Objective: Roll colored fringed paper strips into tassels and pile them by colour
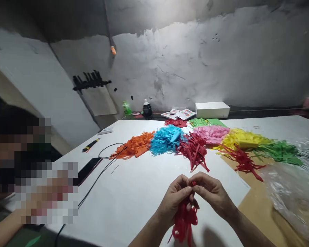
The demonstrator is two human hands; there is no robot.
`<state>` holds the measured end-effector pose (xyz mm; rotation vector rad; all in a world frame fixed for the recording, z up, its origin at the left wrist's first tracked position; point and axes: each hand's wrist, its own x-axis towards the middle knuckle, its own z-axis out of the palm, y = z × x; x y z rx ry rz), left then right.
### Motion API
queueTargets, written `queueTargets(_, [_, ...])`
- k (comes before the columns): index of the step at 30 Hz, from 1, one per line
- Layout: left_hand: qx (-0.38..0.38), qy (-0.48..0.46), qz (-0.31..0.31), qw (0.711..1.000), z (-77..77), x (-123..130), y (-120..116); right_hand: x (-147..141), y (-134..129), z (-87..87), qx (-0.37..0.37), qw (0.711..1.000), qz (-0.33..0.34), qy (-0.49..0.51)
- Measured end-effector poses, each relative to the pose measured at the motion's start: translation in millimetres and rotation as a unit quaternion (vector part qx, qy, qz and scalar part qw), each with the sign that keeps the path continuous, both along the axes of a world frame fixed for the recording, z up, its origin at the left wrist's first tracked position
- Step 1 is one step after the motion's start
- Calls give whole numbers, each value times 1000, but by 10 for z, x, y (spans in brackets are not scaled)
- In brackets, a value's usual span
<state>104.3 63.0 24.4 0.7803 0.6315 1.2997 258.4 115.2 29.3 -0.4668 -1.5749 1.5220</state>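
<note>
The left hand [176,197] is curled closed on a red fringed bundle [181,224], which hangs toward 6 o'clock from the grip, its long axis roughly 12-to-6. The right hand [213,190], coming in from 3 o'clock, pinches near a small red end at the top (whether it joins the bundle, I cannot tell). The left hand is nearer the strands.

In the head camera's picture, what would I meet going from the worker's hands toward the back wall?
Red strips held by the left hand and right hand, dark red pile, pink pile, light green pile, white box, back wall.
</note>
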Motion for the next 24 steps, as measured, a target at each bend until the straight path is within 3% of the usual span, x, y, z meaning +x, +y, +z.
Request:
queueTargets(7, [-41, 72, -84, 993, -36, 323, 228, 311, 5, -98, -131, 975, -64, 166])
queueTargets(10, [-58, 90, -89, 990, -25, 467, 323, 433, 22, -101, -154, 962, -97, 205])
queueTargets(14, [-77, 91, -89, 989, 10, 667, 377, 644, -39, -111, -102, 973, -141, 149])
queueTargets(17, [-90, 71, -146, 983, -9, 855, 351, 784, -149, -157, -71, 975, -166, 131])
queueTargets(21, [-88, 82, -215, 969, -86, 1105, 303, 963, -293, -147, -48, 963, -174, 200])
queueTargets(24, [-31, 185, -185, 965, -17, 1195, 374, 1158, -374, -137, -19, 933, -216, 286])
